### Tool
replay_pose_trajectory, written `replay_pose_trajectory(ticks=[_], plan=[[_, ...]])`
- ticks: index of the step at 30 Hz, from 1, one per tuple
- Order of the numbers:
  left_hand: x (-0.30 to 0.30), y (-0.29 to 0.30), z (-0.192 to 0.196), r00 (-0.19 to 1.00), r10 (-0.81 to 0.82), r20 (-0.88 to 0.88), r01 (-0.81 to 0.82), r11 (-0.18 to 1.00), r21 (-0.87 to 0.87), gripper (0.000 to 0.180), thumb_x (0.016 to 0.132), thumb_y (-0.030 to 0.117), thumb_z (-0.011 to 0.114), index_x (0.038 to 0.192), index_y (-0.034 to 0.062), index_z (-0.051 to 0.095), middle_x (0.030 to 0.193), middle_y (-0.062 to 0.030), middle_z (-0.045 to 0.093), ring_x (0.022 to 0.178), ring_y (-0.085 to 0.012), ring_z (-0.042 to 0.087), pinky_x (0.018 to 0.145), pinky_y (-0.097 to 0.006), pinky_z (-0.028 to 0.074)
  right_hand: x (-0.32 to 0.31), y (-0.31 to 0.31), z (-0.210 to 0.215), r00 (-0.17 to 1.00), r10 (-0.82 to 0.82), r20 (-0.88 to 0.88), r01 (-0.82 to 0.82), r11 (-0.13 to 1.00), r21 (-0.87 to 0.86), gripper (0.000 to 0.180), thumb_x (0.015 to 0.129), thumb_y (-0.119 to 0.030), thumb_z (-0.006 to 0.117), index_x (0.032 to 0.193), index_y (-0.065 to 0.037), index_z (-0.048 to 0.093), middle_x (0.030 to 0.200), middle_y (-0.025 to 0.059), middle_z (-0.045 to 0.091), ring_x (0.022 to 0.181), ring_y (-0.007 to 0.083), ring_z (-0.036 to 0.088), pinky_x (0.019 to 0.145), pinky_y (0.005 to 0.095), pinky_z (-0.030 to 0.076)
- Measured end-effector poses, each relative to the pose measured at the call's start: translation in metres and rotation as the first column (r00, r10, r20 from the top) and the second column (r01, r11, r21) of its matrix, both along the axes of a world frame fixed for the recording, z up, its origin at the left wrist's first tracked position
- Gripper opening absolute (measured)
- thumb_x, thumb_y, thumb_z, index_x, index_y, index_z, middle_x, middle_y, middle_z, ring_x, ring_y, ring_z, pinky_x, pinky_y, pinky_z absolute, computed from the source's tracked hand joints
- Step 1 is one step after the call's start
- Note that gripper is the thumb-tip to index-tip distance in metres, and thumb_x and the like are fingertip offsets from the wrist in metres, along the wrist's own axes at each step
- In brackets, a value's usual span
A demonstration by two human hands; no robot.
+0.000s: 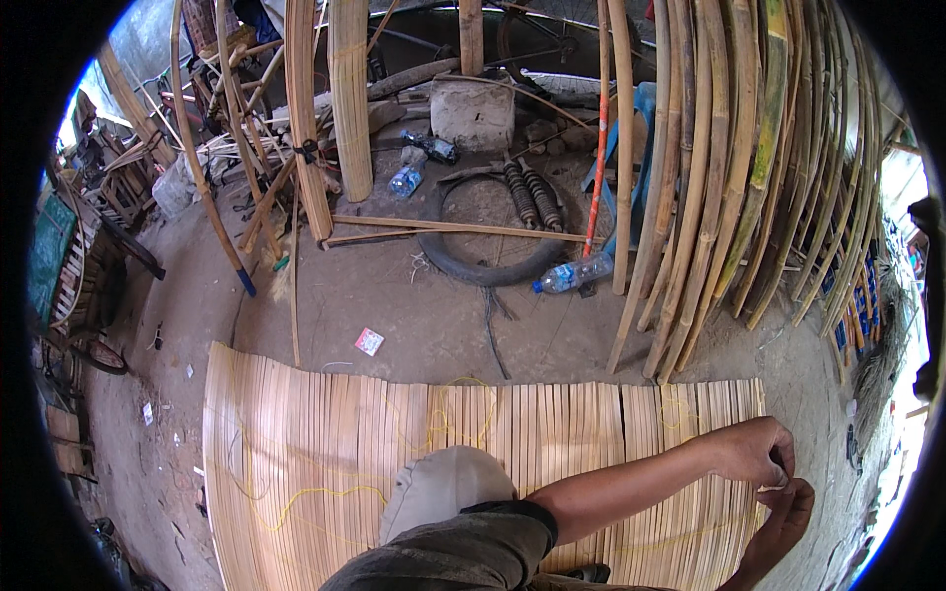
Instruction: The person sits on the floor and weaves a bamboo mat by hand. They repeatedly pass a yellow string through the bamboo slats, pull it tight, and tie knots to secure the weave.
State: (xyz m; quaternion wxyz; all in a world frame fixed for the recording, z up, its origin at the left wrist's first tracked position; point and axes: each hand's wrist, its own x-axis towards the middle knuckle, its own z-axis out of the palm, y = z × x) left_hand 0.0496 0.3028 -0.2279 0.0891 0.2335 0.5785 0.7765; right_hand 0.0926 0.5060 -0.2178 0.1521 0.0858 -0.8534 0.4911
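A mat of thin pale bamboo slats (335,433) lies in front of me, with loose yellow string (325,491) strewn across it. My left arm reaches right over the mat, and my left hand (759,453) is closed near the mat's right edge. Just below it, my right hand (786,517) has its fingers pinched together, tips touching those of the left. Whatever sits between the fingertips is too small to make out. A knee in pale cloth (448,490) rests over the mat's middle.
Tall bamboo poles (705,197) lean at the right. Beyond the mat lie a black tyre (443,258), two coil-spring shock absorbers (527,194), plastic bottles (574,273) and a stone block (473,113). Upright slat bundles (350,108) stand farther back, left of the block.
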Motion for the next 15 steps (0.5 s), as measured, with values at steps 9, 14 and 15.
replay_pose_trajectory(ticks=[9, 14, 15], plan=[[-0.001, 0.004, -0.002, 0.996, -0.037, 0.086, 0.033, 0.998, 0.045, 0.016, 0.082, 0.008, 0.075, 0.092, -0.0035, 0.071, 0.083, -0.0095, 0.072, 0.076, -0.0168, 0.069, 0.069, -0.029, 0.055, -0.006, 0.009, -0.009, 0.999, 0.039, -0.004, -0.039, 0.996, -0.078, 0.016, 0.108, -0.017, 0.05, 0.11, -0.002, 0.055, 0.092, 0.0037, 0.06, 0.084, 0.0094, 0.059, 0.082, 0.0258, 0.048], [0.001, 0.008, -0.001, 0.984, -0.122, 0.133, 0.101, 0.983, 0.151, 0.015, 0.087, 0.008, 0.073, 0.094, -0.0045, 0.068, 0.082, -0.0088, 0.072, 0.073, -0.0149, 0.07, 0.066, -0.028, 0.056, -0.009, 0.014, -0.019, 0.998, 0.049, -0.043, -0.052, 0.994, -0.093, 0.014, 0.108, -0.015, 0.05, 0.11, -0.001, 0.054, 0.101, 0.0047, 0.056, 0.093, 0.0121, 0.057, 0.086, 0.0252, 0.047], [0.001, 0.008, -0.001, 0.99, -0.088, 0.114, 0.074, 0.989, 0.127, 0.014, 0.087, 0.007, 0.072, 0.095, -0.0046, 0.068, 0.082, -0.0092, 0.072, 0.073, -0.015, 0.07, 0.065, -0.028, 0.056, -0.009, 0.015, -0.018, 0.998, 0.055, -0.02, -0.057, 0.993, -0.101, 0.014, 0.108, -0.014, 0.05, 0.11, -0.001, 0.054, 0.101, 0.0048, 0.056, 0.093, 0.0124, 0.057, 0.086, 0.0256, 0.047]])
